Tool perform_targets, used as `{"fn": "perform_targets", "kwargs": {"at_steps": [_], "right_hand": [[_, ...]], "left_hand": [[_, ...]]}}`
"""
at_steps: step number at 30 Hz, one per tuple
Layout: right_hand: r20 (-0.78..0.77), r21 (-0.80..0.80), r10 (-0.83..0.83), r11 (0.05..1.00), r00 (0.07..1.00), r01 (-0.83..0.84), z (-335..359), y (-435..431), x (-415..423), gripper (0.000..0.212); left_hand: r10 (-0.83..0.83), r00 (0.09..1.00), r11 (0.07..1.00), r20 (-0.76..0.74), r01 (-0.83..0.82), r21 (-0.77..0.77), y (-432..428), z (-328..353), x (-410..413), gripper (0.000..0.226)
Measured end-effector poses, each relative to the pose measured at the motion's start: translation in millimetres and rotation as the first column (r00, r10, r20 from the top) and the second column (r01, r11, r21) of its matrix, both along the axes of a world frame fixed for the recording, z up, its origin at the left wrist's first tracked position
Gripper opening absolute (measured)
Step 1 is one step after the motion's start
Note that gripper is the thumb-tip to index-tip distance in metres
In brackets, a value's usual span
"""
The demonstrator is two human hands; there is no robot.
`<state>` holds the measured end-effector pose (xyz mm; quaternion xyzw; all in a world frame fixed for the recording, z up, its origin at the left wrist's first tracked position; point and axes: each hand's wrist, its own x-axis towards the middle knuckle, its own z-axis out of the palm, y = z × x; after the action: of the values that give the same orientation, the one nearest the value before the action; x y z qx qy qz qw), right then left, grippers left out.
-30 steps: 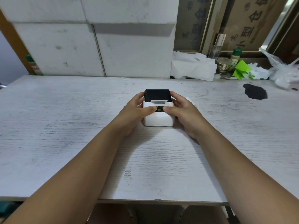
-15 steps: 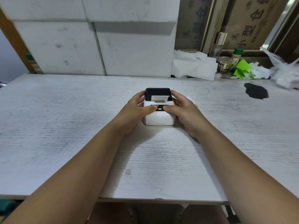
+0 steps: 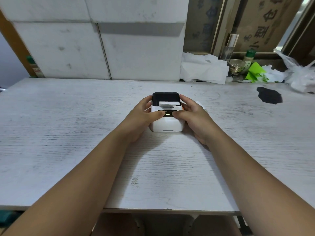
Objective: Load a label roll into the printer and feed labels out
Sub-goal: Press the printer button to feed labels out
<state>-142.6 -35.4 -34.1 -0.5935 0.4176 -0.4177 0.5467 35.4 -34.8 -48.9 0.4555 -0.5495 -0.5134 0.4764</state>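
Note:
A small white label printer [image 3: 167, 124] with a black lid stands in the middle of the white wooden table [image 3: 68, 133]. A white label strip [image 3: 169, 103] sticks out of its slot, lying back over the lid. A yellow-green light [image 3: 167, 114] glows on its dark front panel. My left hand [image 3: 142, 116] grips the printer's left side, thumb on the panel left of the light. My right hand [image 3: 194, 117] grips the right side, thumb on the panel right of the light. The label roll is hidden inside.
White foam blocks [image 3: 102, 48] stand along the table's back edge. Crumpled white paper [image 3: 204, 68], a glass jar [image 3: 237, 67], a green-capped bottle [image 3: 248, 59], green paper [image 3: 254, 72] and a plastic bag [image 3: 298, 74] crowd the back right. A black stain [image 3: 269, 95] marks the table there.
The label strip has come further out of the slot, from barely showing to a clear white band over the lid. Both hands have stayed on the printer.

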Motion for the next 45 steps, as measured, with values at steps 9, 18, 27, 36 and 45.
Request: {"fn": "perform_targets", "kwargs": {"at_steps": [9,18,27,36,45], "right_hand": [[-0.018,0.019,-0.035,0.999,0.999,0.036,0,-1,2,0.052],[-0.021,0.035,-0.096,0.995,0.995,0.097,3,-1,9,0.057],[-0.023,0.010,-0.022,1.000,0.999,0.022,5,5,3,0.048],[-0.014,-0.009,-0.009,1.000,1.000,0.009,10,8,3,0.045],[0.016,-0.008,0.014,1.000,1.000,-0.014,8,7,2,0.048]], "left_hand": [[-0.001,1.000,1.000,0.029,0.001,0.009,-1,-1,1,0.073],[-0.013,0.999,1.000,-0.034,0.014,0.007,4,3,-4,0.053],[-0.014,1.000,1.000,-0.010,0.014,0.021,0,1,0,0.061],[-0.005,1.000,0.999,0.016,0.004,0.037,-1,1,0,0.074],[0.017,1.000,0.999,-0.006,-0.017,0.035,5,7,-4,0.059]]}}
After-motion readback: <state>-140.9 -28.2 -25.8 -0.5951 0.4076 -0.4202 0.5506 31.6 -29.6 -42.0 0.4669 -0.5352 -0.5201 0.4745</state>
